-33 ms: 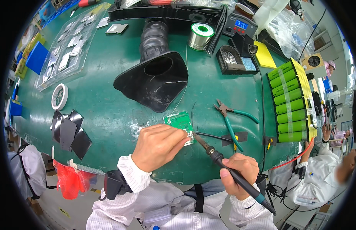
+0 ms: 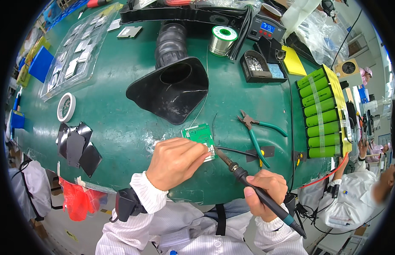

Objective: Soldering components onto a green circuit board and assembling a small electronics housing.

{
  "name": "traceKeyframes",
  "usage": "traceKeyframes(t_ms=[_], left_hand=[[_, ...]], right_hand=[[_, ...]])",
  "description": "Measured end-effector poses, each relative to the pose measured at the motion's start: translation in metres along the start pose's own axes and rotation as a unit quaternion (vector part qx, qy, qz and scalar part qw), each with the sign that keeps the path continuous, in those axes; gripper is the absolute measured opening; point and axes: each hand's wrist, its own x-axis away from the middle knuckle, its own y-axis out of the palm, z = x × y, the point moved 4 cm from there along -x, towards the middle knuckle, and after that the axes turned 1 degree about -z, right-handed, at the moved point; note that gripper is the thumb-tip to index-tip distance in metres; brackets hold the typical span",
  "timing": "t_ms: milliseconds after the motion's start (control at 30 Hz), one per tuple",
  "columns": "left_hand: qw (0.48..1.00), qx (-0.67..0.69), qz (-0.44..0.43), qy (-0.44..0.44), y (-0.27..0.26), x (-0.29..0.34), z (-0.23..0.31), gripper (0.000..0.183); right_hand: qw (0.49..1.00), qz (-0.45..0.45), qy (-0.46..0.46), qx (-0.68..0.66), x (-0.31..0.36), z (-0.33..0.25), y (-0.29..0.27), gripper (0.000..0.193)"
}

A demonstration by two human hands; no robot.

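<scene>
A small green circuit board [image 2: 200, 133] lies on the green mat. My left hand [image 2: 174, 161] is closed in a pinch over its lower left part. Thin solder wire [image 2: 202, 106] runs down from a spool [image 2: 223, 40] and passes into that hand; the pinched end is hidden by the fingers. In my right hand [image 2: 265, 193] is a soldering iron [image 2: 259, 191], held like a pen. Its tip meets the board's right edge near my left fingertips; whether it touches a joint is too small to tell. Flush cutters [image 2: 254, 131] with green handles lie open to the right.
A black fume-extractor hood [image 2: 167, 91] stands behind the board. Right of it are a tip-cleaning holder [image 2: 263, 68], a soldering station [image 2: 265, 29] and a green-celled battery pack [image 2: 322, 114]. Black sheets [image 2: 78, 148], a white tape roll [image 2: 66, 107] and a clear tray [image 2: 78, 51] lie left.
</scene>
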Motion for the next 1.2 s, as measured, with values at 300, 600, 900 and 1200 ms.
traceKeyframes(t_ms=[300, 600, 900, 1200], left_hand=[[1.0, 0.004, -0.003, -0.001, 0.0008, -0.0001, -0.0006, 0.016], [1.0, 0.006, 0.001, -0.001, 0.0013, -0.0003, -0.0007, 0.017], [1.0, 0.004, -0.001, -0.004, 0.0001, 0.0001, -0.0002, 0.016], [1.0, 0.015, 0.008, -0.003, 0.0002, -0.0007, 0.0005, 0.017]], right_hand=[[1.0, 0.006, 0.009, -0.009, 0.0003, 0.0007, 0.0002, 0.018], [1.0, 0.007, 0.014, -0.011, 0.0006, 0.0018, -0.0012, 0.019], [1.0, 0.006, 0.002, -0.017, 0.0006, 0.0007, -0.0007, 0.019], [1.0, 0.007, 0.004, -0.012, 0.0014, 0.0013, -0.0003, 0.018]])
